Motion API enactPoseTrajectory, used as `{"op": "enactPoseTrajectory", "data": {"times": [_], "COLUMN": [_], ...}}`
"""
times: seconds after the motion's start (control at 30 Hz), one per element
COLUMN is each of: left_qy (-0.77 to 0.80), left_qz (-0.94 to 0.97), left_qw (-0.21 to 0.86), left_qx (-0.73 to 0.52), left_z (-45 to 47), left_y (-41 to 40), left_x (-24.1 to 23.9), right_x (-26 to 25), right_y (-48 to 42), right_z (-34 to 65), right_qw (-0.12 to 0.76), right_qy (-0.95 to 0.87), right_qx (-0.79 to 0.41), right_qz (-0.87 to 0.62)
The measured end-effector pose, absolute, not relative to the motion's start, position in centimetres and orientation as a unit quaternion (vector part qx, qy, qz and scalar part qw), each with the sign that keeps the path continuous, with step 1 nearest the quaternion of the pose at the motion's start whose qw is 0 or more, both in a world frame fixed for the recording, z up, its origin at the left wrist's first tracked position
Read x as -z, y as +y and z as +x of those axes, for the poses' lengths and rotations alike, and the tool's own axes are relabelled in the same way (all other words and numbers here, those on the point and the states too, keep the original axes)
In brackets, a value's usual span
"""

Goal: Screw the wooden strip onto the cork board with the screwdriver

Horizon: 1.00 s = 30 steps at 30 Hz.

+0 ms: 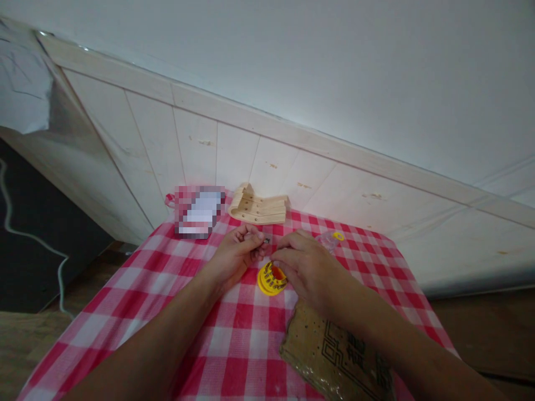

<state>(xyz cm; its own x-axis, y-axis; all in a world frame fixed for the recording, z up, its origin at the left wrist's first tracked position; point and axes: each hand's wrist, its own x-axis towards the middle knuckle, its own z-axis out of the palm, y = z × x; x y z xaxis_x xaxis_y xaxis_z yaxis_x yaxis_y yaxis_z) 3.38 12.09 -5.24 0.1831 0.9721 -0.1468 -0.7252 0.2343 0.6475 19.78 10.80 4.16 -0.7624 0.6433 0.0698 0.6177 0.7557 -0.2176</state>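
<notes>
Both my hands meet over the middle of a table with a red and white checked cloth. My left hand is curled, its fingertips pinching a tiny dark metal piece. My right hand is closed too, fingers bent toward the same piece, and whether it holds anything is hidden. Just below the hands lies a yellow ring-shaped reel with dark markings. My right forearm crosses a flat brown board with a printed black pattern.
At the table's far edge stand a stack of pale wooden slats and a blurred pink and white packet. A clear bag with a small yellow ring lies right of my hands. A white panelled wall rises behind.
</notes>
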Motion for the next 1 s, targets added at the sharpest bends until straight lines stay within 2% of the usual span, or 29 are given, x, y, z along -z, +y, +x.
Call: {"op": "enactPoseTrajectory", "data": {"times": [0.17,0.37,0.53,0.73,1.0], "left_qy": [0.277,0.269,0.26,0.251,0.228], "left_qz": [0.221,0.214,0.235,0.239,0.231], "left_qw": [0.736,0.737,0.731,0.727,0.733], "left_qx": [-0.576,-0.582,-0.586,-0.593,-0.597], "left_z": [3.4,3.4,3.4,3.5,3.5], "left_y": [12.0,12.0,11.9,12.0,11.9], "left_x": [5.0,4.9,4.9,5.1,5.4], "right_x": [-4.5,-5.7,-4.8,-3.6,-3.7], "right_y": [10.7,8.7,7.2,7.1,6.8], "right_z": [19.7,19.3,18.5,18.5,20.9], "right_qw": [0.062,0.143,0.072,0.037,0.198], "right_qy": [-0.929,-0.917,-0.942,-0.934,-0.89], "right_qx": [-0.088,-0.056,0.0,0.014,-0.141], "right_qz": [-0.353,-0.368,-0.328,-0.356,-0.387]}}
